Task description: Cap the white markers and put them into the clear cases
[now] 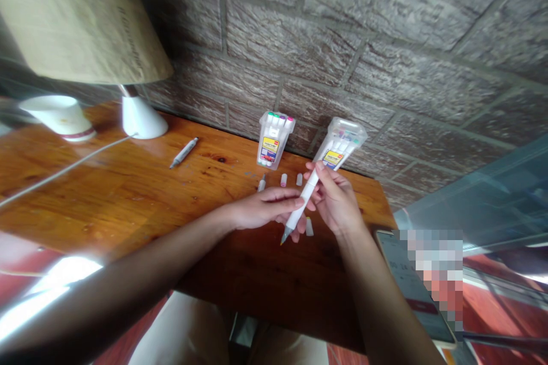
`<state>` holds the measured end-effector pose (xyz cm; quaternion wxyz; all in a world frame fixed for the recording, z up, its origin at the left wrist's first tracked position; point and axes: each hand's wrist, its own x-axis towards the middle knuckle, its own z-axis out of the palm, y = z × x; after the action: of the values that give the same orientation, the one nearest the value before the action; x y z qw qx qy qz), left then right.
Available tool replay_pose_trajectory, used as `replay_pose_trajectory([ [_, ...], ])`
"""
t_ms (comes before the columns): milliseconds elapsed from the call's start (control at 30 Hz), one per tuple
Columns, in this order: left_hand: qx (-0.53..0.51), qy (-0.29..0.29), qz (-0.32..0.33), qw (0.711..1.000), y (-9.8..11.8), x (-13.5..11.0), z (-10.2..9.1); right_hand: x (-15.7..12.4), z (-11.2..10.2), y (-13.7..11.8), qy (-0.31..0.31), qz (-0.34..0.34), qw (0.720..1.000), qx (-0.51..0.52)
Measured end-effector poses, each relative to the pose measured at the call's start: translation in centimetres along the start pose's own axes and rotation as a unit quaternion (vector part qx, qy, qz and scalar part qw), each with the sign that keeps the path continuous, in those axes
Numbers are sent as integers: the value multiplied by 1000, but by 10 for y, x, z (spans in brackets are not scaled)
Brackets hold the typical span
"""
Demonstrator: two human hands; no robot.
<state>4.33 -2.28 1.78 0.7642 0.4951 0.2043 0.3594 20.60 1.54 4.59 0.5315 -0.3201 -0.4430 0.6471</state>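
A white marker [295,215] with a bare yellowish tip pointing down toward me is held between both hands above the table. My left hand [268,208] grips its lower body between thumb and fingers. Around its upper end, the fingers of my right hand [338,197] are closed. Just beyond my hands lie a pink-ended cap [283,180] and a pale cap [299,179]. A yellow-ended cap [309,227] lies beside the marker, near my right hand. Another marker [261,183] is partly hidden behind my left hand.
Two clear marker cases, one upright [274,140] and one leaning [342,140], stand by the brick wall. A grey-white marker [184,153] lies farther left on the wooden table [128,194]. At left are a lamp [143,120], its cord and a paper cup [60,117]; a phone [415,291] is at right.
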Motion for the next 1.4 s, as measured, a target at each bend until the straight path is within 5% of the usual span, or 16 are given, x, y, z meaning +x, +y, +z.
replay_pose_trajectory([
  [467,1,42,23,999,-3,3,0,-2,-4,3,-68,8,997,-42],
  [700,-16,73,69,995,3,5,-6,-3,-9,6,-178,29,979,-98],
  [1400,19,76,33,996,3,6,-6,-6,-13,0,-222,-32,963,-152],
])
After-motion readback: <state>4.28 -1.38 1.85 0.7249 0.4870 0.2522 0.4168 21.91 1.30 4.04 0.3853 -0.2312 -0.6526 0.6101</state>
